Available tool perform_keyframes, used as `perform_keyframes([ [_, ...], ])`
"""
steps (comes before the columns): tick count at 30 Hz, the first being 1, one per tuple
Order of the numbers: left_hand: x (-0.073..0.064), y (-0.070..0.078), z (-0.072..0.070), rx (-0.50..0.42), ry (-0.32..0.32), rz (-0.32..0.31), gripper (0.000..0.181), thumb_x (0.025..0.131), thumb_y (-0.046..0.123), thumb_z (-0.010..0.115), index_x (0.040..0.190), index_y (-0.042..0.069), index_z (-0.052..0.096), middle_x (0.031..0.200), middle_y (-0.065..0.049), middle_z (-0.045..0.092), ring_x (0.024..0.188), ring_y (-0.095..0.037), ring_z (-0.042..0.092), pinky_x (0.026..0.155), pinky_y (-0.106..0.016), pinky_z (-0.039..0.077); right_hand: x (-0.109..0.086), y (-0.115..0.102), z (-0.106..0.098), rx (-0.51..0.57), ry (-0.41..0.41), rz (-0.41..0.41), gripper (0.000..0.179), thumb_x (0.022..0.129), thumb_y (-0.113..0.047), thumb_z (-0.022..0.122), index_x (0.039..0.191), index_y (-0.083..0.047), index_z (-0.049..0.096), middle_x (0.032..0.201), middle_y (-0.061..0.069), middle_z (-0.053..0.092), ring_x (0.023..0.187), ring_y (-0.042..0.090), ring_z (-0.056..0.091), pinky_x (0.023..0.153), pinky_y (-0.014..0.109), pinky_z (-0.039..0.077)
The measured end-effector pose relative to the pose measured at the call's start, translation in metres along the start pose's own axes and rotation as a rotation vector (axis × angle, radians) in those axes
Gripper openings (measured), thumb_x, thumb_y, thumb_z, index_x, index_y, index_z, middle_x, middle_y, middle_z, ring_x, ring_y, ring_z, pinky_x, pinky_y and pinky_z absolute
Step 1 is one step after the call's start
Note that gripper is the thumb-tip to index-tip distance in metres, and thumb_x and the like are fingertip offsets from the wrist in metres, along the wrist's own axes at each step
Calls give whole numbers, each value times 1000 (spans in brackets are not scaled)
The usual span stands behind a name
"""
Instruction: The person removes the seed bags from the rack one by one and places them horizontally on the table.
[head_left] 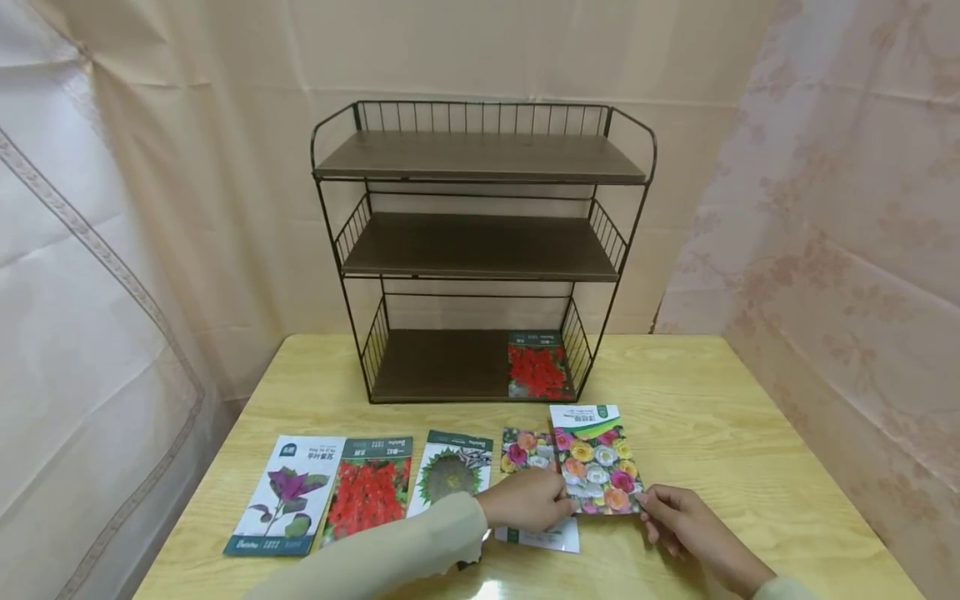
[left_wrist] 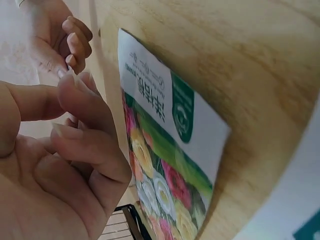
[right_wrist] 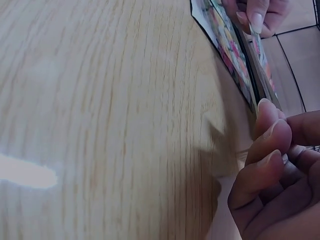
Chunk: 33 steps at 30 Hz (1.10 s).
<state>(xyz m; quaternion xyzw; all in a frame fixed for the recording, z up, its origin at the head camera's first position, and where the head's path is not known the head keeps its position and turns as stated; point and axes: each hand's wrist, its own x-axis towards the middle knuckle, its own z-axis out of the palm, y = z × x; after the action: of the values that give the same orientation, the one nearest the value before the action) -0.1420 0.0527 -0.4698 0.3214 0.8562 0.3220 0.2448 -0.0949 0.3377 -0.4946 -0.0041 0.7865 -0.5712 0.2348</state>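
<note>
Both hands hold a seed packet point(head_left: 600, 458) printed with mixed roses-like blooms, tilted above the table. My left hand point(head_left: 528, 500) pinches its lower left corner, and my right hand point(head_left: 686, 525) pinches the lower right one. A second packet point(head_left: 525, 448) with the same kind of print lies beneath, partly covered by the left hand and the held packet. To the left lie a sunflower packet point(head_left: 450, 471), partly behind the left sleeve, a red-flower packet point(head_left: 371, 492) and a purple-flower packet point(head_left: 285, 496). In the right wrist view the held packet point(right_wrist: 261, 60) appears nearly edge-on.
A three-tier shelf rack point(head_left: 480, 250) with a dark metal frame stands at the back of the wooden table point(head_left: 675, 383). One red-flower packet point(head_left: 536, 367) lies on the right of its bottom tier. Curtains point(head_left: 225, 167) hang behind and beside the table.
</note>
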Motion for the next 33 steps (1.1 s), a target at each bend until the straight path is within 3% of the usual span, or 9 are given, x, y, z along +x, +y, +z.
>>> perform_keyframes([
  [4,4,5,2,83,3,22,52,108,29,56,59,17,44,47,10,33,40,-4,28,44,-21,33,-2,1,-3,-9,12,24,41,109,-37,50,97,1,58,78,4,63,56,9,45,51,20,42],
  [12,15,15,13,203,33,0,56,107,31,57,55,17,41,46,10,29,40,-5,25,41,-22,29,-8,8,-11,-24,20,46,39,110,-34,49,96,0,58,78,4,61,57,9,44,52,22,42],
  [19,20,20,24,258,50,-37,54,106,32,59,56,17,43,48,7,33,41,-7,29,40,-24,31,-11,12,-16,-34,16,58,37,110,-33,50,93,-1,59,74,4,62,54,9,42,49,20,39],
  [33,23,24,26,315,51,-40,55,104,32,62,54,16,46,48,7,36,45,-9,35,44,-26,36,-15,10,-21,-87,-14,83,36,110,-29,48,91,-1,60,70,3,62,49,7,41,45,18,34],
])
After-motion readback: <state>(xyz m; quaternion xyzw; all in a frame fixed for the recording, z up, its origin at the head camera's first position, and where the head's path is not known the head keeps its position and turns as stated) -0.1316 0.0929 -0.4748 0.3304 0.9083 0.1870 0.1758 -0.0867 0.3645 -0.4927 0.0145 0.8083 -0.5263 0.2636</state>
